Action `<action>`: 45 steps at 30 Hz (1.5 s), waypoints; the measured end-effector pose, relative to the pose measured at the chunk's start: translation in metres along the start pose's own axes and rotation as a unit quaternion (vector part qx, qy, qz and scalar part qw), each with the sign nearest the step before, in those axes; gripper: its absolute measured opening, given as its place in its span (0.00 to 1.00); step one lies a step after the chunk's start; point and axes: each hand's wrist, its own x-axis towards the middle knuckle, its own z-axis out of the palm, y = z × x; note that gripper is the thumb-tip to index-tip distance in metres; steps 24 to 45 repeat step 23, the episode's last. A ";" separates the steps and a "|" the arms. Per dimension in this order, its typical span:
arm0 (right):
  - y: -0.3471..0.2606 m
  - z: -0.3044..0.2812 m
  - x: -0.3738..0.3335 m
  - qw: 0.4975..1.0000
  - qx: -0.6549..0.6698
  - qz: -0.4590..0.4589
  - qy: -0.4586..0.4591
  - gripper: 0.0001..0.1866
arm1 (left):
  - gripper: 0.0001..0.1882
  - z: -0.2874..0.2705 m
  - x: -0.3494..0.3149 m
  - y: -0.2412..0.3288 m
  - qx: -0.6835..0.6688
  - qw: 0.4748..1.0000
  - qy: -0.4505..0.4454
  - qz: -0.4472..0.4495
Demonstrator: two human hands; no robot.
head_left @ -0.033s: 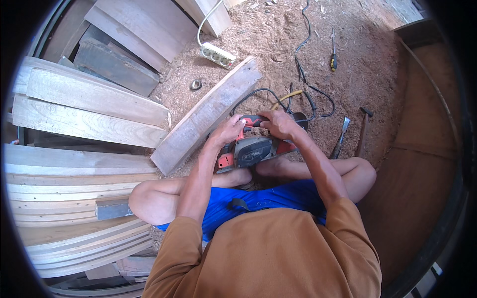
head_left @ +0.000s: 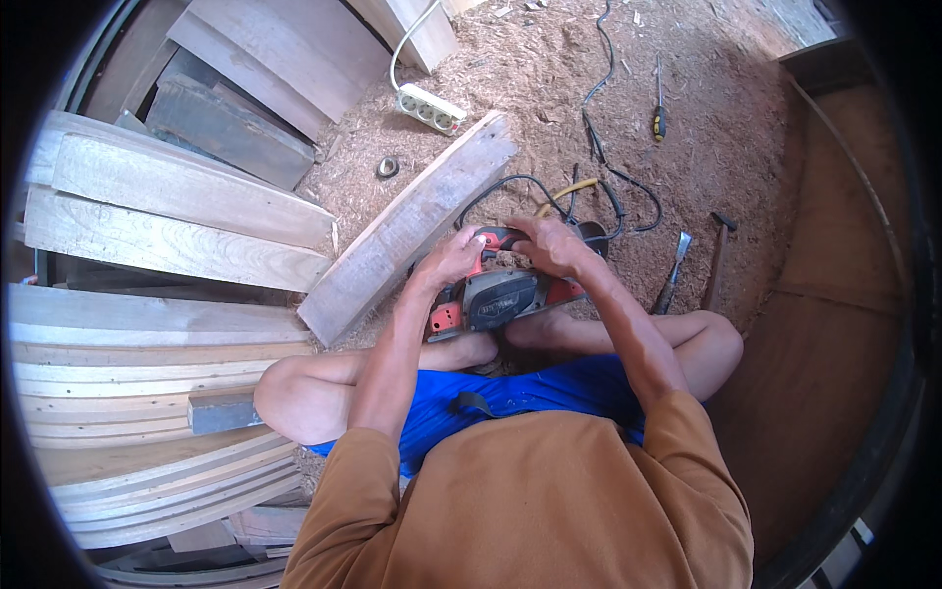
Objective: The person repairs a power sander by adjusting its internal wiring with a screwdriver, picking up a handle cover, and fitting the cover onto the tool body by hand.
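A red and black electric planer [head_left: 502, 298] rests on its side close to my crossed legs, its dark side cover facing up. My left hand [head_left: 448, 259] is closed around the left end of its handle, by the red part. Over the handle's right end, my right hand [head_left: 551, 245] is wrapped with bent fingers. Part of the planer's underside is hidden against my shins. Behind the hands lie a black power cord [head_left: 522, 178] and a bent yellow piece [head_left: 569, 193].
A long thick wooden board [head_left: 412, 226] lies slantwise at my left. Beyond it sit a power strip [head_left: 430, 108] and a tape roll [head_left: 388, 168]. Stacked planks [head_left: 157, 329] fill the left side. On the right are a screwdriver [head_left: 658, 120], chisel [head_left: 674, 272] and hammer [head_left: 719, 257] on sawdust.
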 end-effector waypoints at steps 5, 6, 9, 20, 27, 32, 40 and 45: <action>-0.017 -0.005 0.002 0.997 -0.069 0.014 -0.024 0.30 | 0.30 0.000 0.001 0.006 -0.002 0.999 -0.041 0.011; -0.017 -0.005 0.002 0.996 -0.086 0.000 -0.022 0.29 | 0.31 0.002 0.004 -0.004 -0.026 0.998 -0.036 0.032; -0.021 -0.005 0.001 0.993 -0.113 -0.018 -0.015 0.25 | 0.31 0.006 0.013 -0.026 -0.140 0.986 -0.057 0.067; -0.020 -0.005 0.016 0.993 -0.097 -0.010 -0.063 0.23 | 0.25 0.006 0.012 -0.016 -0.114 0.990 -0.042 0.073; -0.005 0.009 0.025 0.993 -0.105 -0.019 -0.046 0.30 | 0.26 0.002 0.009 0.001 -0.093 0.993 -0.061 0.025; -0.005 0.009 0.025 0.993 -0.105 -0.019 -0.046 0.30 | 0.26 0.002 0.009 0.001 -0.093 0.993 -0.061 0.025; -0.005 0.009 0.025 0.993 -0.105 -0.019 -0.046 0.30 | 0.26 0.002 0.009 0.001 -0.093 0.993 -0.061 0.025; -0.005 0.009 0.025 0.993 -0.105 -0.019 -0.046 0.30 | 0.26 0.002 0.009 0.001 -0.093 0.993 -0.061 0.025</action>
